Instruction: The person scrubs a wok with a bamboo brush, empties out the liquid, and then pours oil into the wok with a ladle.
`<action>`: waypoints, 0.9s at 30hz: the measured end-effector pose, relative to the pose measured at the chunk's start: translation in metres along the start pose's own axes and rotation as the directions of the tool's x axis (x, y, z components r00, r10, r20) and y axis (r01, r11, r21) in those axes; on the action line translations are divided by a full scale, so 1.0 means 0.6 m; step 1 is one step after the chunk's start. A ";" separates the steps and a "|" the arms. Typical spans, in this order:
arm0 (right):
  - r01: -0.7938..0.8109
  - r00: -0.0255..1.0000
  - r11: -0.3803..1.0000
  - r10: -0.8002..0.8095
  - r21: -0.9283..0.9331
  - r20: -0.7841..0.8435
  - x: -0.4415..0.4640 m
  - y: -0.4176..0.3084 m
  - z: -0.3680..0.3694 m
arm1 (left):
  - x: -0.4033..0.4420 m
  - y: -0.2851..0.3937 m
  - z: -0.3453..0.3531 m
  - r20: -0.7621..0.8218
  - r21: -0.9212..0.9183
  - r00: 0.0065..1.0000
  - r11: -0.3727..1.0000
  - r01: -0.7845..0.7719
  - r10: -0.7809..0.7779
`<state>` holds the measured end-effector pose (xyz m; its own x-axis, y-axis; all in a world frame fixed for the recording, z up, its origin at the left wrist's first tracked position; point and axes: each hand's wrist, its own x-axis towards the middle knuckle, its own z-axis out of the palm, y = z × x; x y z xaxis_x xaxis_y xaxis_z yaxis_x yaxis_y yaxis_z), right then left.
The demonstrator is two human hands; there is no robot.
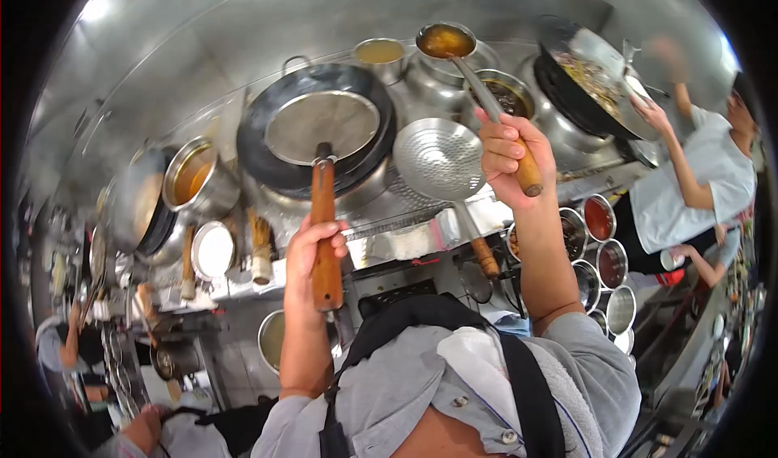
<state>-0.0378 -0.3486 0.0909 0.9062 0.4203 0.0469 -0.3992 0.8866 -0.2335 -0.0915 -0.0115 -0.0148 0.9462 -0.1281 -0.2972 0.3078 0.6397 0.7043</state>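
My left hand (pixel 304 251) is closed round the wooden handle of a fine-mesh strainer (pixel 322 126), whose round screen lies over a black wok (pixel 255 154). In my right hand (pixel 515 154) is the wooden handle of a ladle (pixel 446 41); its bowl holds brown-orange liquid above a metal pot behind the wok. Between my hands a perforated skimmer (pixel 438 158) rests with its wooden handle toward me. Close to the ladle's shaft stands a pot of dark contents (pixel 506 93). A small pot of yellowish liquid (pixel 379 51) is behind the wok.
At the right, a person (pixel 689 166) works at a tilted wok (pixel 587 85) of food. Sauce containers (pixel 600 217) stand right of my forearm. At left are a pot of orange liquid (pixel 193 178), a white bowl (pixel 213 250) and brushes (pixel 260 255). Other people are at lower left.
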 end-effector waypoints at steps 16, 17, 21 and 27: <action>-0.327 0.941 0.204 0.164 -0.923 -0.297 0.075 0.129 -0.117 | -0.026 0.003 0.025 0.014 -0.069 0.999 0.996 -0.051 0.052; -0.298 0.951 0.170 0.134 -0.939 -0.278 0.060 0.115 -0.134 | -0.032 0.004 0.033 -0.002 -0.087 0.999 0.995 -0.046 0.046; -0.226 0.973 0.154 -0.021 -0.962 -0.232 -0.018 0.044 -0.145 | -0.031 0.000 0.022 -0.007 -0.112 1.000 0.993 -0.023 0.022; -0.293 0.874 -0.202 -0.453 -0.934 -0.176 -0.138 -0.093 -0.142 | -0.025 0.003 0.002 0.090 -0.122 0.996 0.992 0.016 -0.005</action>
<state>-0.0786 -0.4493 0.0175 0.9974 -0.0680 -0.0246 -0.0545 -0.4826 -0.8742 -0.1048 -0.0092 -0.0085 0.9499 -0.1992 -0.2410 0.3083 0.7251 0.6158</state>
